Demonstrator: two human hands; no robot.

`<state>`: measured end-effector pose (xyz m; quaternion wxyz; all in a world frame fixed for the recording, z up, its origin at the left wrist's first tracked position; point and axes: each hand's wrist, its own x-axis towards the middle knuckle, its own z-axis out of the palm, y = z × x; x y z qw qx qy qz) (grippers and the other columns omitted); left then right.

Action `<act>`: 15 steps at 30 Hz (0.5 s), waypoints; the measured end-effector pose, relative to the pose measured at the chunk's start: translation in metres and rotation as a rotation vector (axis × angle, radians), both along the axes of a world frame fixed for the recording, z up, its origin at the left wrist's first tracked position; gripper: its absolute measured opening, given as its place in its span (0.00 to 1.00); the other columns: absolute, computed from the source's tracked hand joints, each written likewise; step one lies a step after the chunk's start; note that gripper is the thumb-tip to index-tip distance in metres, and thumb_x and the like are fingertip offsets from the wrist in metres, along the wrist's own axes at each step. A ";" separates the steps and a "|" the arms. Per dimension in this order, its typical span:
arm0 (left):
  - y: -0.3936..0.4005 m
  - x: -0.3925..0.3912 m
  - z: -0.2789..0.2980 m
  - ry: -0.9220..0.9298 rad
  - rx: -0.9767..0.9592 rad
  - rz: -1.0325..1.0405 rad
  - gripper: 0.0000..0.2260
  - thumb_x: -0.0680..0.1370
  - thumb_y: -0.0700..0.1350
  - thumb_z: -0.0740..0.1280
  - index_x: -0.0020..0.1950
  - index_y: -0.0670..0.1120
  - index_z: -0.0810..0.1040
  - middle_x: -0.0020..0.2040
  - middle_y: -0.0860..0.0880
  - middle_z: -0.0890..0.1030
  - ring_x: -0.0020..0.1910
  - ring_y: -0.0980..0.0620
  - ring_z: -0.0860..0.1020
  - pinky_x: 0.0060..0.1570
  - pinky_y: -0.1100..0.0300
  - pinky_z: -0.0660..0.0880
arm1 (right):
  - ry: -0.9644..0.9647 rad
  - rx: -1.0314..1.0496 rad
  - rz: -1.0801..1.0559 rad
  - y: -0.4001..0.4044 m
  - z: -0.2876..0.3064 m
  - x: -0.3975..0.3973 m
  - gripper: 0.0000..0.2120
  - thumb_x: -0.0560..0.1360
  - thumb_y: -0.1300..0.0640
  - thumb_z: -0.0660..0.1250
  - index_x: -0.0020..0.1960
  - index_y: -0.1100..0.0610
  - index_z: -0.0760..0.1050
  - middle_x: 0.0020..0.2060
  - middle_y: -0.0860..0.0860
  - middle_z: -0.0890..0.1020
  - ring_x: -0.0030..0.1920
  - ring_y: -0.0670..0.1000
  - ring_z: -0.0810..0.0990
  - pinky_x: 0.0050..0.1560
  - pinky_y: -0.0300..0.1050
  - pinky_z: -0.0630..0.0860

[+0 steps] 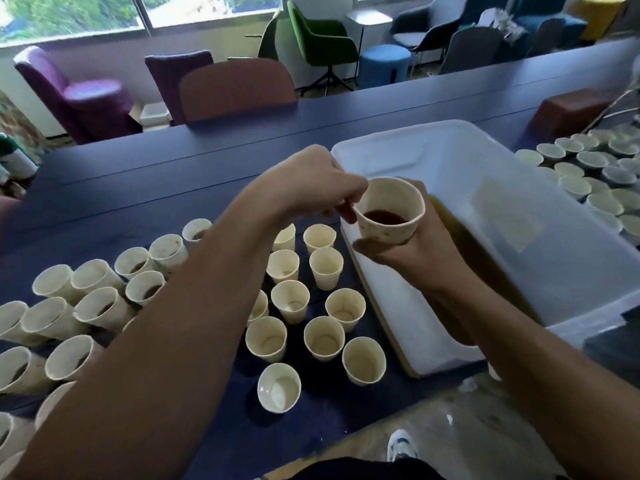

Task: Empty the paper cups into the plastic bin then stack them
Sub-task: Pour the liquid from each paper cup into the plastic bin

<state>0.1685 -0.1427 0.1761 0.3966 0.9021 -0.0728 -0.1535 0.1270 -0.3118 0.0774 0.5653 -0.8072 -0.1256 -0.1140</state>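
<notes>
1. The dark blue tabletop (145, 174) spans the view.
2. The white plastic bin (519, 271) sits toward its right side, brown liquid pooled inside.
3. Upright paper cups (290, 301) crowd the near left part; more cups (588, 174) fill the right edge.
4. The right hand (412, 252) grips a cup of dark liquid (389, 213) over the bin's left rim.
5. The left hand (311, 183), fingers curled, pinches that cup's rim.

arms: bare, no sleeves | shoe (401, 445): white, dark accents | clothing at waist: dark
</notes>
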 end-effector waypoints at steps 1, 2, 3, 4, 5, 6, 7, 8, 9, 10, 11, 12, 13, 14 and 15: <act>-0.005 0.000 -0.001 -0.005 -0.029 -0.002 0.10 0.77 0.44 0.67 0.41 0.38 0.82 0.25 0.53 0.80 0.21 0.59 0.70 0.23 0.68 0.66 | 0.005 -0.001 -0.029 -0.005 0.001 0.000 0.39 0.63 0.58 0.83 0.68 0.55 0.66 0.57 0.47 0.78 0.56 0.45 0.78 0.54 0.43 0.79; -0.009 0.001 -0.002 -0.007 -0.063 0.007 0.12 0.78 0.46 0.66 0.40 0.40 0.82 0.27 0.52 0.82 0.23 0.57 0.70 0.24 0.68 0.66 | 0.006 -0.005 -0.054 -0.012 0.002 0.000 0.38 0.64 0.59 0.83 0.67 0.54 0.66 0.56 0.45 0.77 0.56 0.44 0.78 0.53 0.41 0.78; -0.013 0.001 -0.004 -0.006 -0.104 0.027 0.13 0.79 0.48 0.66 0.41 0.42 0.82 0.29 0.51 0.83 0.25 0.56 0.70 0.25 0.66 0.66 | 0.004 -0.017 -0.075 -0.019 0.003 0.000 0.38 0.63 0.58 0.82 0.67 0.53 0.66 0.55 0.43 0.77 0.56 0.43 0.78 0.52 0.39 0.78; -0.017 0.002 -0.007 -0.009 -0.144 0.051 0.13 0.80 0.50 0.65 0.43 0.43 0.82 0.32 0.51 0.85 0.27 0.54 0.71 0.26 0.65 0.66 | 0.003 -0.038 -0.092 -0.026 0.004 0.001 0.37 0.63 0.55 0.81 0.67 0.52 0.66 0.55 0.42 0.76 0.55 0.42 0.77 0.51 0.37 0.77; -0.020 0.003 -0.012 -0.024 -0.170 0.072 0.12 0.81 0.51 0.65 0.46 0.44 0.83 0.34 0.50 0.85 0.29 0.53 0.72 0.27 0.64 0.68 | 0.010 -0.066 -0.104 -0.034 0.004 0.003 0.36 0.63 0.54 0.80 0.66 0.51 0.66 0.54 0.41 0.76 0.54 0.42 0.77 0.50 0.35 0.76; -0.023 0.004 -0.017 -0.055 -0.173 0.084 0.11 0.81 0.51 0.65 0.47 0.46 0.83 0.35 0.51 0.86 0.32 0.53 0.75 0.31 0.61 0.72 | 0.027 -0.092 -0.108 -0.042 0.004 0.005 0.36 0.63 0.53 0.80 0.66 0.49 0.65 0.54 0.41 0.76 0.54 0.42 0.77 0.48 0.34 0.75; -0.025 0.004 -0.024 -0.102 -0.150 0.088 0.10 0.80 0.51 0.66 0.48 0.47 0.82 0.37 0.52 0.86 0.35 0.53 0.78 0.35 0.59 0.75 | 0.051 -0.125 -0.110 -0.050 0.003 0.007 0.36 0.64 0.54 0.80 0.66 0.48 0.65 0.54 0.42 0.76 0.54 0.43 0.77 0.48 0.35 0.75; -0.027 0.005 -0.031 -0.158 -0.106 0.088 0.07 0.80 0.51 0.67 0.49 0.48 0.82 0.39 0.53 0.86 0.39 0.54 0.80 0.40 0.57 0.78 | 0.078 -0.169 -0.111 -0.058 0.001 0.010 0.36 0.66 0.54 0.81 0.66 0.47 0.64 0.55 0.44 0.76 0.55 0.44 0.77 0.48 0.36 0.75; -0.029 0.004 -0.039 -0.202 -0.047 0.081 0.06 0.79 0.51 0.69 0.51 0.50 0.82 0.43 0.54 0.85 0.43 0.55 0.81 0.44 0.57 0.79 | 0.098 -0.222 -0.116 -0.065 -0.001 0.011 0.36 0.67 0.55 0.81 0.67 0.46 0.63 0.56 0.45 0.75 0.56 0.45 0.76 0.48 0.37 0.74; -0.031 0.003 -0.046 -0.224 0.016 0.063 0.06 0.79 0.51 0.70 0.54 0.51 0.81 0.48 0.54 0.84 0.46 0.55 0.81 0.46 0.58 0.78 | 0.115 -0.277 -0.126 -0.072 -0.004 0.013 0.36 0.67 0.54 0.81 0.67 0.46 0.63 0.57 0.46 0.75 0.56 0.47 0.76 0.48 0.38 0.74; -0.032 0.002 -0.053 -0.223 0.077 0.033 0.09 0.78 0.51 0.70 0.57 0.52 0.80 0.52 0.53 0.82 0.49 0.54 0.80 0.46 0.58 0.77 | 0.132 -0.327 -0.135 -0.079 -0.006 0.015 0.36 0.68 0.54 0.80 0.67 0.47 0.63 0.57 0.46 0.75 0.56 0.48 0.76 0.47 0.38 0.74; -0.034 0.000 -0.061 -0.216 0.133 0.001 0.12 0.78 0.51 0.71 0.61 0.53 0.78 0.56 0.53 0.81 0.52 0.53 0.80 0.48 0.58 0.76 | 0.151 -0.370 -0.144 -0.084 -0.008 0.017 0.35 0.68 0.54 0.80 0.67 0.48 0.63 0.56 0.46 0.75 0.55 0.49 0.76 0.46 0.39 0.73; -0.036 -0.001 -0.068 -0.214 0.182 -0.027 0.16 0.78 0.51 0.71 0.65 0.53 0.76 0.60 0.52 0.80 0.56 0.52 0.79 0.51 0.57 0.76 | 0.170 -0.410 -0.149 -0.088 -0.011 0.019 0.34 0.69 0.54 0.80 0.67 0.49 0.64 0.56 0.46 0.75 0.54 0.50 0.76 0.45 0.40 0.73; -0.037 -0.002 -0.075 -0.214 0.223 -0.051 0.20 0.78 0.52 0.71 0.69 0.52 0.74 0.65 0.52 0.78 0.60 0.50 0.78 0.56 0.54 0.76 | 0.190 -0.447 -0.153 -0.092 -0.013 0.021 0.34 0.69 0.55 0.79 0.67 0.49 0.64 0.56 0.47 0.75 0.54 0.51 0.76 0.45 0.42 0.73; -0.038 -0.004 -0.080 -0.211 0.258 -0.075 0.24 0.78 0.54 0.72 0.72 0.52 0.72 0.69 0.52 0.76 0.64 0.49 0.77 0.60 0.50 0.76 | 0.213 -0.479 -0.158 -0.095 -0.015 0.023 0.33 0.69 0.55 0.79 0.67 0.50 0.64 0.56 0.48 0.75 0.54 0.52 0.76 0.46 0.44 0.74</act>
